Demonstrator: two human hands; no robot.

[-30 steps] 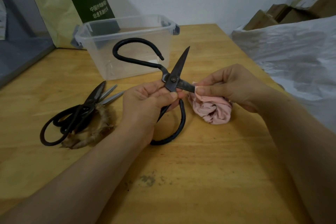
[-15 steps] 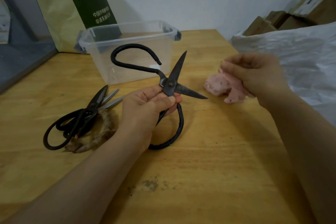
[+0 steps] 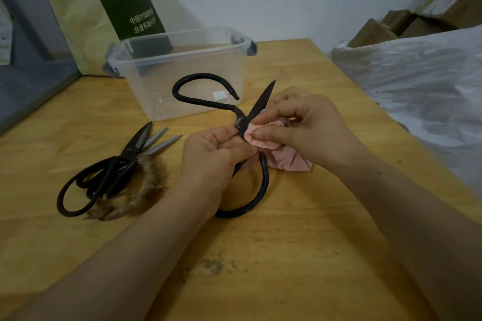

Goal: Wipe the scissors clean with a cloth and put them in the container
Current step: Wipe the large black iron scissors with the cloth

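Scissors (image 3: 241, 118) are held up over the bench (image 3: 300, 229), near the middle, with the blades apart. The left hand (image 3: 211, 159) grips them tight just below the screw, so they do not wobble. The right hand (image 3: 310, 128) pinches a pink cloth (image 3: 260, 138) in its curled fingers (image 3: 271, 134) and presses it on the lower blade, close to the screw. Open blades let the cloth reach the inside edge. The clear container (image 3: 180, 58) stands just behind, on the far side, open on top, so the drop should be short. The other scissors (image 3: 122, 164) lie on the left, on a rope ring (image 3: 146, 190), maybe waiting their turn.
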